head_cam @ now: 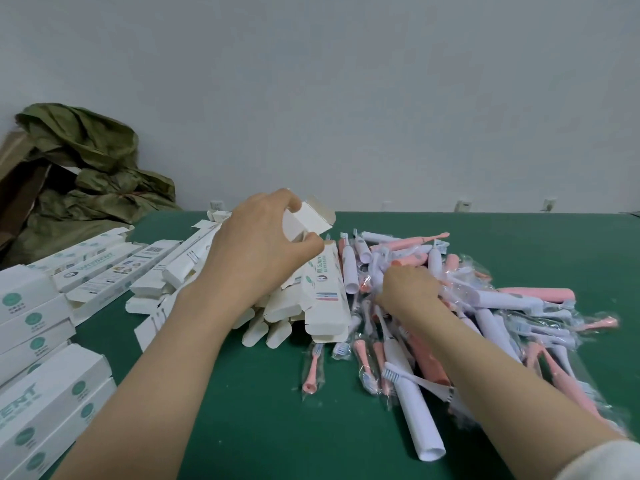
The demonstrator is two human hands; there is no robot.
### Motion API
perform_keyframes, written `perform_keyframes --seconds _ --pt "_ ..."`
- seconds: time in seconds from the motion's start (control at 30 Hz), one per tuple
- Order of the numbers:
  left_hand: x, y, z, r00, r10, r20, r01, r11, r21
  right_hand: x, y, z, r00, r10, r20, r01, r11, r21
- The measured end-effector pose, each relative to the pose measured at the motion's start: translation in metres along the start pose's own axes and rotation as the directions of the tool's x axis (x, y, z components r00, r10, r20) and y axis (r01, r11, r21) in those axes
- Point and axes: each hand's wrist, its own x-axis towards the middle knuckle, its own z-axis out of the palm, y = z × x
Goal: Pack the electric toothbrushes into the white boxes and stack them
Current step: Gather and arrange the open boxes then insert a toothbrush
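My left hand (258, 244) grips an open white box (306, 221) by its end flaps, lifted above a heap of empty white boxes (214, 271) in the middle of the green table (242, 410). My right hand (410, 285) reaches into a pile of pink and white electric toothbrushes (485, 313) on the right, its fingers buried among plastic-wrapped pieces; whether it holds one is hidden. A white toothbrush handle (415, 407) lies nearest me. Packed white boxes (38, 375) are stacked at the left edge.
A crumpled green bag (90, 168) and a brown carton (17, 174) sit at the far left against the wall. Wrapped brush heads (313, 368) lie loose in front of the piles. Wall sockets (464, 204) line the table's far edge.
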Motion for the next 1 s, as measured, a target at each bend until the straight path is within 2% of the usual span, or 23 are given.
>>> perform_keyframes --seconds 0.07,0.13,0.2,0.33,0.4,0.5,0.57,0.7,0.77,0.87,0.93,1.0 --pt "0.000 0.000 0.001 0.999 -0.001 0.037 0.000 1.000 0.007 0.002 -0.003 -0.002 1.000 0.009 0.007 -0.008 0.997 -0.078" --pt "0.000 -0.002 0.003 0.998 0.004 0.070 -0.006 1.000 0.029 0.001 -0.003 -0.005 1.000 0.003 0.018 -0.002 0.999 -0.055" --pt "0.000 -0.004 0.005 0.996 0.001 0.088 -0.006 0.999 0.054 -0.002 0.003 -0.014 1.000 0.010 -0.021 -0.009 0.999 0.038" --pt "0.000 -0.008 0.010 0.996 -0.009 0.092 0.002 0.997 0.075 -0.005 0.024 -0.045 0.957 0.139 -0.256 -0.035 0.927 0.374" --pt "0.000 -0.010 0.012 0.995 -0.022 0.099 0.015 0.997 0.077 -0.006 0.035 -0.057 0.905 0.162 -0.393 0.083 0.840 0.536" --pt "0.002 -0.014 0.016 0.993 -0.057 0.106 0.048 0.995 0.091 -0.010 0.041 -0.064 0.810 0.180 -0.559 0.293 0.700 0.651" --pt "0.003 -0.017 0.017 0.992 -0.075 0.102 0.066 0.993 0.093 -0.013 0.039 -0.065 0.789 0.176 -0.588 0.380 0.613 0.693" --pt "0.005 -0.024 0.019 0.993 -0.087 0.082 0.081 0.993 0.083 -0.015 0.032 -0.066 0.781 0.116 -0.614 0.467 0.546 0.696" --pt "0.006 -0.026 0.019 0.994 -0.080 0.075 0.075 0.995 0.064 -0.016 0.031 -0.070 0.753 0.186 -0.631 0.519 0.422 0.743" --pt "0.006 -0.027 0.019 0.998 -0.062 0.032 0.061 0.998 0.035 -0.019 0.035 -0.081 0.708 0.382 -0.594 0.590 0.142 0.795" --pt "0.006 -0.028 0.020 0.999 -0.051 -0.009 0.051 0.999 0.015 -0.021 0.036 -0.088 0.716 0.467 -0.519 0.607 -0.051 0.793" --pt "0.005 -0.025 0.021 0.999 -0.038 -0.020 0.038 0.999 -0.007 -0.023 0.032 -0.090 0.744 0.473 -0.472 0.596 -0.152 0.788"
